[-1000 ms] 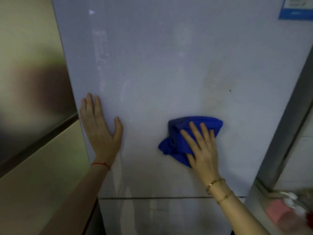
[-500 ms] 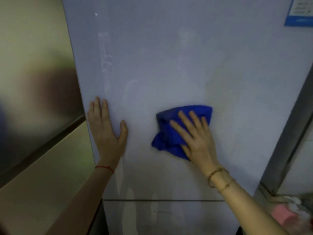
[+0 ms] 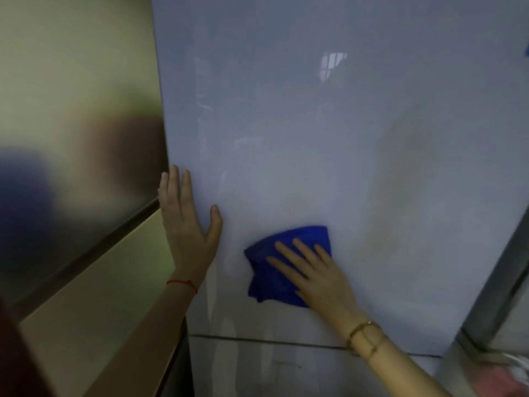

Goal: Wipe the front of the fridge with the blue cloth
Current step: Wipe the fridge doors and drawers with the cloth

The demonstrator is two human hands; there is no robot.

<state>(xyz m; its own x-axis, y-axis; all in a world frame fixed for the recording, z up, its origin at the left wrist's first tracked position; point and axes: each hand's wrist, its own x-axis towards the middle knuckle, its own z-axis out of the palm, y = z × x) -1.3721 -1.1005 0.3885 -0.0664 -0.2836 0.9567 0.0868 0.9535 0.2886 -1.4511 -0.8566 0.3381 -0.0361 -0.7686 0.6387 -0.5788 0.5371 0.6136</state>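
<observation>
The fridge door (image 3: 329, 133) is a glossy pale grey-white panel that fills most of the head view, with a faint yellowish smear on its right half. A crumpled blue cloth (image 3: 269, 270) lies flat against the door's lower middle. My right hand (image 3: 315, 273) presses on the cloth with fingers spread, covering its right part. My left hand (image 3: 187, 224) rests flat on the door near its left edge, fingers up, holding nothing. A seam (image 3: 257, 340) below both hands separates the upper door from a lower one.
A shiny beige cabinet or wall panel (image 3: 71, 138) stands to the left of the fridge. At the right edge runs a grey metal frame (image 3: 498, 287), with blurred pink and white items (image 3: 509, 373) at the bottom right corner.
My right hand has slid the blue cloth leftward and down across the door. My left hand has stayed flat in place while the camera view shifted.
</observation>
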